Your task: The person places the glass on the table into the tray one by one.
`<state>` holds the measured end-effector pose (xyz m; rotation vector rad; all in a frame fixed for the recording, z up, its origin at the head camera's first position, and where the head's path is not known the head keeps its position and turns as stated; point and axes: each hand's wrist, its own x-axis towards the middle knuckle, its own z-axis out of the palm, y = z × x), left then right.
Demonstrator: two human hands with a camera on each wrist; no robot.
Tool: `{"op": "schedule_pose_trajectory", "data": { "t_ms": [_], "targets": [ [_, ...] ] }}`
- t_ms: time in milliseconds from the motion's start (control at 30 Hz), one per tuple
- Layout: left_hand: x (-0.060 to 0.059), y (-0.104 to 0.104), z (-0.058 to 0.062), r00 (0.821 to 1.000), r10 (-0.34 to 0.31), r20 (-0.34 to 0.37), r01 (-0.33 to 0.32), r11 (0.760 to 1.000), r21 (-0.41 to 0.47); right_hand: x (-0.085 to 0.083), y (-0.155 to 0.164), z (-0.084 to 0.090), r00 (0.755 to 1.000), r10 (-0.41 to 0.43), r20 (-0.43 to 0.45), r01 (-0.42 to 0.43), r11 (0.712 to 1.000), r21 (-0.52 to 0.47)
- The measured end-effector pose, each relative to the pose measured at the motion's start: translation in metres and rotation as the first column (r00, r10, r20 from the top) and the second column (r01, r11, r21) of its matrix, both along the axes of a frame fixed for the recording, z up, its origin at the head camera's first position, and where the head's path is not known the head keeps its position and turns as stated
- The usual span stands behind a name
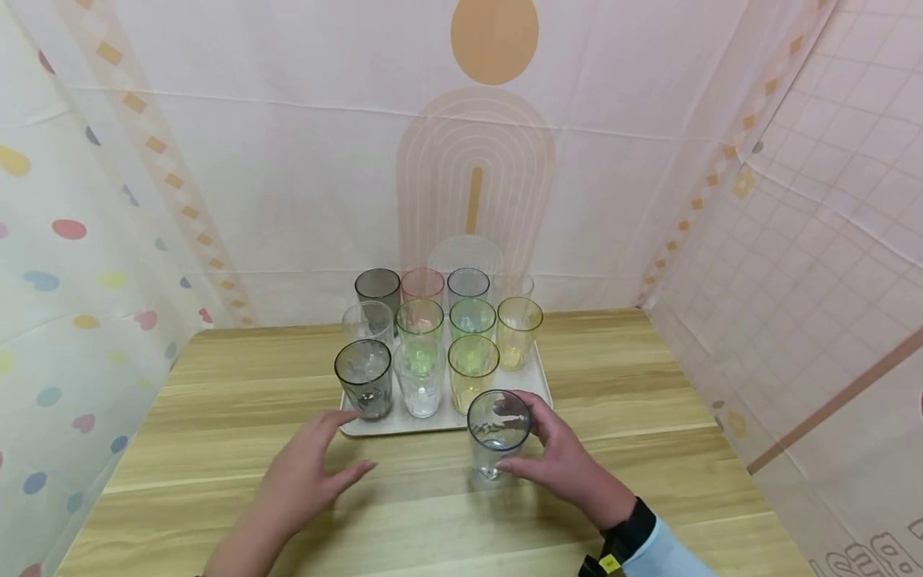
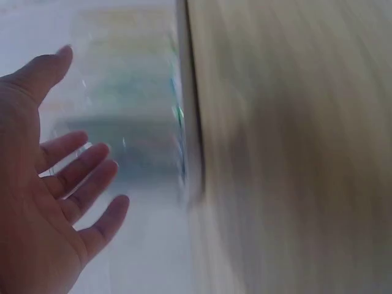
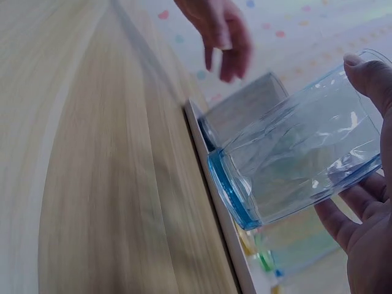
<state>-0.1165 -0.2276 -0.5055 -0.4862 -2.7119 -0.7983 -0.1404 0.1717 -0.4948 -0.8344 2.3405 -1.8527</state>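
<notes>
Right hand point(image 1: 558, 457) fingers grip a clear blue-tinted plastic tumbler point(image 1: 497, 433) just off the white tray point(image 1: 539, 377), apparently above the wooden worktop point(image 1: 216, 449); eleven tumblers remain aboard. Left hand point(image 1: 310, 469) hovers, fingers relaxed.

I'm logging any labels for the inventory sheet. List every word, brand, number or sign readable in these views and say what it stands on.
None can be read.
Large outlined shapes, perhaps letters, on the wall sheet at the lower right of the head view: cut off by the frame edge, unreadable.
Yellow tag on the black wrist strap: too small to tell any print.
The blue-tinted cup in the right hand, the other cups and the tray: no print visible.
</notes>
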Motion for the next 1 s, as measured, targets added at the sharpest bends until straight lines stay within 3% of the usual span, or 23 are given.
{"op": "schedule_pose_trajectory", "data": {
  "t_ms": [200,367,567,1000],
  "targets": [
    [-0.003,-0.036,-0.010,0.992,0.124,-0.024,-0.125,0.987,-0.097,0.003,0.016,-0.002,0.997,-0.075,-0.007,0.075,0.997,0.018],
    [-0.005,-0.050,-0.016,0.989,0.148,-0.023,-0.150,0.984,-0.096,0.006,0.027,-0.003,0.994,-0.106,-0.035,0.107,0.994,0.018],
    [-0.007,-0.050,-0.015,0.988,0.155,-0.005,-0.154,0.983,-0.100,0.001,0.036,-0.003,0.991,-0.129,-0.037,0.130,0.991,0.030],
    [-0.014,-0.048,-0.017,0.989,0.146,0.010,-0.144,0.983,-0.117,-0.070,0.042,0.007,0.982,-0.189,-0.009,0.189,0.982,-0.002]
  ]
}}
